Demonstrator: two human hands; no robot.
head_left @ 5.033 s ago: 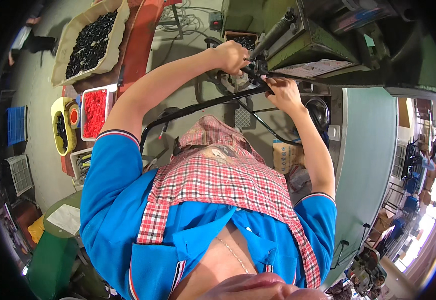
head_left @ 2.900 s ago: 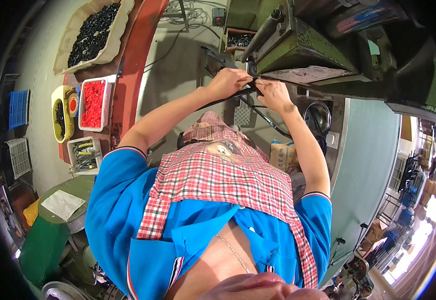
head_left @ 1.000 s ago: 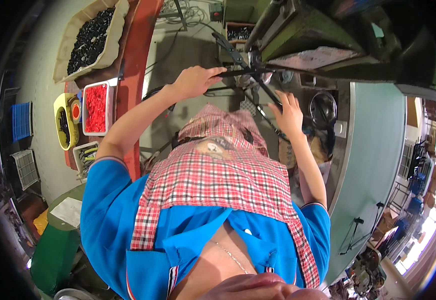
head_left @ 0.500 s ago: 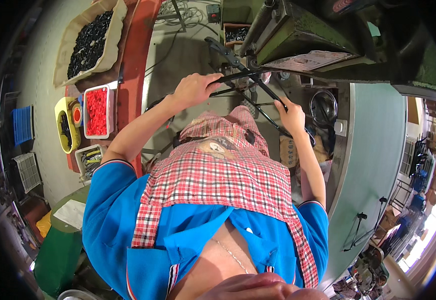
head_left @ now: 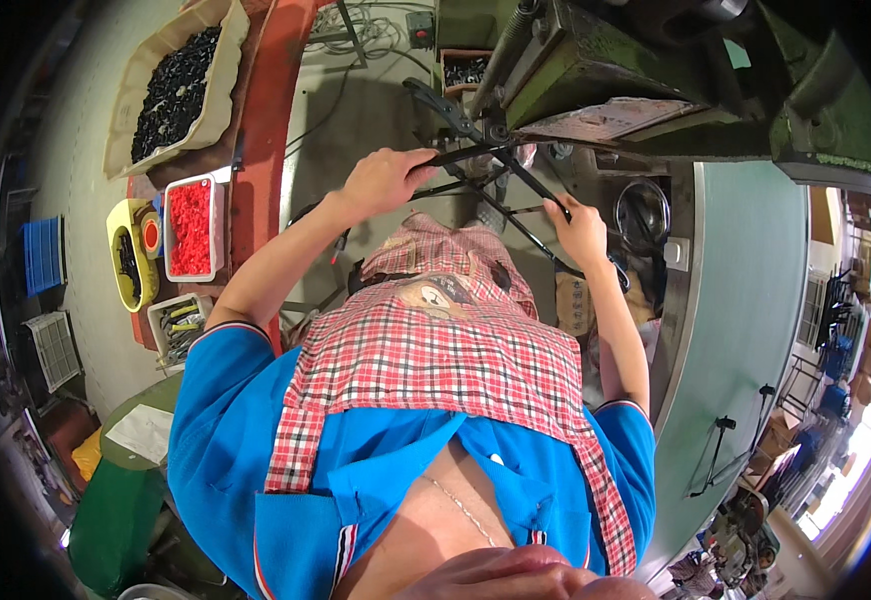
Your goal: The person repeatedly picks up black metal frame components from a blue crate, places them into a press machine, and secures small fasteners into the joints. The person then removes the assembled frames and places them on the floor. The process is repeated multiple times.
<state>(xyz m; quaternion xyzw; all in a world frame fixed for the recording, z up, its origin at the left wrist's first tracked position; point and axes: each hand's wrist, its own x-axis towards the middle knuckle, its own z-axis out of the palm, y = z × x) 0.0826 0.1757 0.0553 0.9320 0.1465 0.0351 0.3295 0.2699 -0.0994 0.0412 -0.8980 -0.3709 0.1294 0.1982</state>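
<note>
Both of my hands hold a black metal frame (head_left: 534,182) made of crossed tubes with a long flattened far end, in front of my lap. My left hand (head_left: 384,183) is closed around the left end of one tube, thumb pointing along it to the right. On the other side, my right hand (head_left: 583,232) is closed on the lower end of a second tube. The crossing of the tubes lies right by the green machine (head_left: 606,65), under its near edge. I cannot tell whether the frame touches the machine there.
On the left, a red bench (head_left: 274,110) bears a cream bin (head_left: 228,98) of small black parts, a white tub (head_left: 220,228) of red pieces and a yellow container (head_left: 116,240). A pale green panel (head_left: 741,330) stands right. Beyond the frame is a small box (head_left: 446,72) of parts.
The frame's far end has shifted slightly left and down. The machine's dark upper right part has changed position, showing more green metal. Both hands keep their grip, almost in the same place.
</note>
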